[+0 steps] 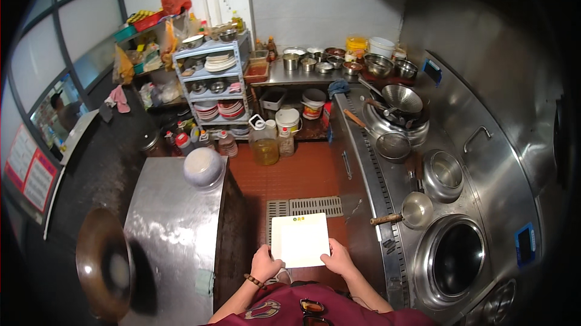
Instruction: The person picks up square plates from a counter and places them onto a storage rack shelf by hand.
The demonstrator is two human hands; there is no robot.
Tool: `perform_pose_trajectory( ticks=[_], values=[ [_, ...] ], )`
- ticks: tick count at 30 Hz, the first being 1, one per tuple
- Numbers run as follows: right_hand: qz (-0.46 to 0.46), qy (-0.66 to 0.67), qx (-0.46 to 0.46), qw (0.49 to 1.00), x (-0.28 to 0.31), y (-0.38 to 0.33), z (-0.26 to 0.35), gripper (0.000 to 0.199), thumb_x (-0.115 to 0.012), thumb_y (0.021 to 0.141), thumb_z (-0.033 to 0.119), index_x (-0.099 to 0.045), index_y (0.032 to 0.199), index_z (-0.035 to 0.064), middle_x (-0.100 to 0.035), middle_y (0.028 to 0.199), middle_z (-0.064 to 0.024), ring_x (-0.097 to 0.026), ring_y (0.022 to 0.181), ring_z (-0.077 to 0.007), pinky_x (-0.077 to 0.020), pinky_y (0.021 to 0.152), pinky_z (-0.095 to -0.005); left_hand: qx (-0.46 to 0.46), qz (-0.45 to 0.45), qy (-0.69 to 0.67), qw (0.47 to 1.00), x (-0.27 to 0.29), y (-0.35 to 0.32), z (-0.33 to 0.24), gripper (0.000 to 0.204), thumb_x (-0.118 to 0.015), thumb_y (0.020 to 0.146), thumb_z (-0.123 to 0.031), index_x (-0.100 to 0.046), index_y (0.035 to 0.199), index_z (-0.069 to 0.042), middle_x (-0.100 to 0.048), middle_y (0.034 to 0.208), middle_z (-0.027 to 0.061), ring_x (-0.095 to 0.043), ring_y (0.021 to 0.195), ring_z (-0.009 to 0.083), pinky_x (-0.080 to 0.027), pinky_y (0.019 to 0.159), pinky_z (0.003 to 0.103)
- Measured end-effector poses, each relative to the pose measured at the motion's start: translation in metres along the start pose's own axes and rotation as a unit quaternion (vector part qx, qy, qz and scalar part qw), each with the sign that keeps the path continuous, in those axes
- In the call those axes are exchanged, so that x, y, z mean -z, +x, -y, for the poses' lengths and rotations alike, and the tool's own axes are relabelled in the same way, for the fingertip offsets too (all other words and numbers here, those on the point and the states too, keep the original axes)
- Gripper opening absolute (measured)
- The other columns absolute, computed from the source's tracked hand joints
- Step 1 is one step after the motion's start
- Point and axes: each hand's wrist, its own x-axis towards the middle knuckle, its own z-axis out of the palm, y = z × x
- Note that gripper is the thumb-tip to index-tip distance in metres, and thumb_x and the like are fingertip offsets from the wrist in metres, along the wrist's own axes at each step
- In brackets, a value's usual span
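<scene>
A pale, nearly square card or board (299,242) with small coloured marks along its top edge is held out in front of my body. My left hand (266,263) grips its lower left corner, thumb on the face. At the lower right corner my right hand (339,259) pinches it the same way. The fingers behind it are hidden. A beaded bracelet (255,280) circles my left wrist. Sunglasses (312,306) hang on the front of my dark red shirt.
A steel table (175,205) on the left bears a white bowl-like vessel (203,167) and a large wok (104,262). The stove counter (417,217) on the right holds a black wok (458,256), a ladle (416,210) and strainers. A shelf rack (210,84) with plates stands behind. Floor grates (315,206) lie ahead.
</scene>
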Motion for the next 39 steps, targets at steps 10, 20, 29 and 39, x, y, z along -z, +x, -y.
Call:
perform_pose_trajectory(
  ticks=[10, 20, 29, 39],
  values=[
    [-0.031, 0.045, -0.005, 0.998, -0.018, 0.087, 0.022, 0.047, -0.060, 0.076, 0.004, -0.056, 0.122, -0.0038, -0.068, 0.108, -0.0183, -0.067, 0.099, -0.0255, -0.0516, 0.088, -0.0364, -0.056, 0.024, -0.075, 0.995, 0.040, 0.115, -0.010, 0.039, -0.068, 0.067, -0.010, -0.061, 0.102, 0.005, -0.067, 0.091, 0.0218, -0.066, 0.085, 0.0363, -0.053, 0.079, 0.040],
    [-0.007, 0.169, 0.008, 0.986, -0.027, 0.151, 0.053, 0.056, -0.052, 0.078, -0.007, -0.048, 0.133, -0.0044, -0.061, 0.120, -0.0123, -0.060, 0.107, -0.0189, -0.0491, 0.092, -0.0326, -0.064, 0.011, -0.161, 0.985, 0.067, 0.184, -0.009, 0.040, -0.071, 0.067, -0.009, -0.059, 0.103, 0.004, -0.067, 0.092, 0.0186, -0.066, 0.084, 0.0303, -0.053, 0.080, 0.038],
    [0.046, 0.233, 0.001, 0.971, -0.039, 0.219, 0.035, 0.054, -0.049, 0.078, -0.009, -0.049, 0.132, -0.0044, -0.061, 0.119, -0.0108, -0.059, 0.110, -0.0171, -0.0477, 0.094, -0.0316, -0.023, -0.005, -0.151, 0.988, 0.052, 0.228, 0.014, 0.044, -0.075, 0.067, -0.007, -0.058, 0.107, 0.001, -0.067, 0.093, 0.0140, -0.065, 0.084, 0.0224, -0.052, 0.078, 0.033],
    [0.116, 0.170, 0.023, 0.978, -0.020, 0.354, 0.037, 0.058, -0.054, 0.076, -0.002, -0.049, 0.134, -0.0028, -0.062, 0.122, -0.0154, -0.059, 0.114, -0.0232, -0.0455, 0.098, -0.0338, 0.069, -0.057, -0.138, 0.986, 0.057, 0.313, -0.026, 0.037, -0.074, 0.068, -0.008, -0.058, 0.100, 0.001, -0.066, 0.092, 0.0151, -0.065, 0.078, 0.0234, -0.052, 0.073, 0.034]
  ],
)
